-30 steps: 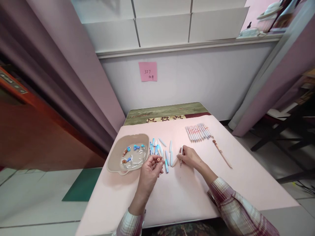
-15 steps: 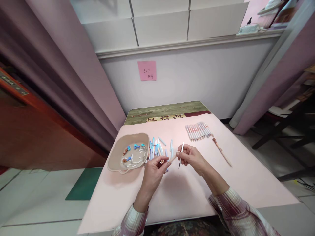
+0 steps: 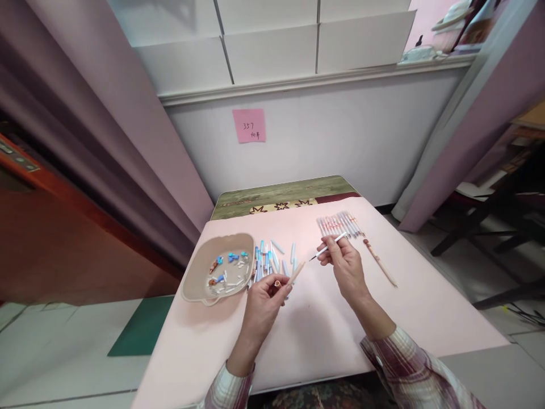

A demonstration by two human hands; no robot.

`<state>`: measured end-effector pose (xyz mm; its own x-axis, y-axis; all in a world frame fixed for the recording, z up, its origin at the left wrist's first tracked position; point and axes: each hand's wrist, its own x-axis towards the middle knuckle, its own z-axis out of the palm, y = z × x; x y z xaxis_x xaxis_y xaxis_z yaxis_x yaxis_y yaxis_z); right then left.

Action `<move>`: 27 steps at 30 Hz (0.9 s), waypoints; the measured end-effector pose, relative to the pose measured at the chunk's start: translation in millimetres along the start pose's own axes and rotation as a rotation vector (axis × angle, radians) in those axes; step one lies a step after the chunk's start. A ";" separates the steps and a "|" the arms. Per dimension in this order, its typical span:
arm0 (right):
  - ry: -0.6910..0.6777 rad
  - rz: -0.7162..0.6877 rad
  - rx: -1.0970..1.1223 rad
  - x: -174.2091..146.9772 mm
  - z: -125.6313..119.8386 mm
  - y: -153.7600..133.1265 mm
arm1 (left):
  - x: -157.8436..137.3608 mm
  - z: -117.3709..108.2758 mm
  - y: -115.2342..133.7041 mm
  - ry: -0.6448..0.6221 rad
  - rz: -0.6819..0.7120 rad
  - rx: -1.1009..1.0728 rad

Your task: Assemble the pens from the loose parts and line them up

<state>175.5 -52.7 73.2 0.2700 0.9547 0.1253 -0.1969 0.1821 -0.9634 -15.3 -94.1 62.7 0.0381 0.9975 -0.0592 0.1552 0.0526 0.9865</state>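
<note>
My left hand (image 3: 260, 307) is closed around a peach pen barrel piece (image 3: 297, 272) that points up to the right. A short piece with a brown rim (image 3: 277, 284) also shows between its fingers. My right hand (image 3: 348, 271) pinches a white pen refill (image 3: 337, 241), its dark tip slanting down to the left, just apart from the end of the peach piece. Behind my left hand lies a loose pile of blue, white and lilac pen parts (image 3: 261, 255). Past my right hand is a row of pens (image 3: 336, 222), partly hidden by the fingers.
A beige basin (image 3: 193, 270) at the left holds small blue, brown and white pieces. One peach pen with a brown top (image 3: 380, 263) lies alone at the right. Everything rests on a pink-covered table (image 3: 426, 318) against a wall carrying a pink note (image 3: 249, 126).
My right hand has moved up and away from my left, turning the refill from nearly upright to a slant with its dark tip facing the peach piece. My left hand keeps its hold.
</note>
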 end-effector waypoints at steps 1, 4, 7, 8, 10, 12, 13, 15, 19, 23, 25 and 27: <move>-0.007 0.006 0.004 -1.0 0.8 0.0 | -0.6 0.6 -0.7 -0.008 -0.005 0.002; -0.026 0.022 0.009 -3.8 3.2 0.9 | -2.9 1.6 -2.4 -0.024 -0.010 0.011; -0.068 0.038 -0.011 -5.3 4.7 0.9 | -4.6 1.3 -2.8 -0.030 -0.010 0.024; -0.081 0.040 -0.017 -5.8 5.0 0.6 | -5.0 1.3 -2.7 -0.032 -0.010 0.027; -0.107 0.041 -0.022 -7.1 5.5 -0.3 | -5.5 1.7 -2.6 -0.037 -0.013 0.027; -0.134 0.033 -0.041 -9.0 5.8 -1.5 | -6.0 3.0 -2.9 -0.044 -0.014 0.028; -0.146 0.025 -0.068 -10.0 5.7 -2.1 | -6.2 3.7 -3.2 -0.047 -0.015 0.029; -0.156 0.000 -0.131 -11.4 5.0 -3.4 | -6.5 5.3 -3.9 -0.050 -0.017 0.024; -0.153 -0.009 -0.174 -11.0 1.9 -4.8 | -7.1 7.3 -4.3 -0.060 -0.043 -0.031; -0.162 0.053 -0.172 -10.5 0.3 -7.3 | -7.8 8.5 -3.4 -0.085 -0.088 -0.083; -0.200 0.072 -0.196 -11.8 0.5 -8.9 | -8.0 9.2 -3.4 -0.090 -0.099 -0.100; -0.257 0.092 -0.213 -13.2 0.5 -8.9 | -7.9 9.7 -3.2 -0.084 -0.107 -0.118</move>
<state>173.2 -66.8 80.2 0.0087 0.9978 0.0654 -0.0010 0.0655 -0.9979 -6.5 -102.6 58.6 0.1111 0.9787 -0.1724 0.0458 0.1683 0.9847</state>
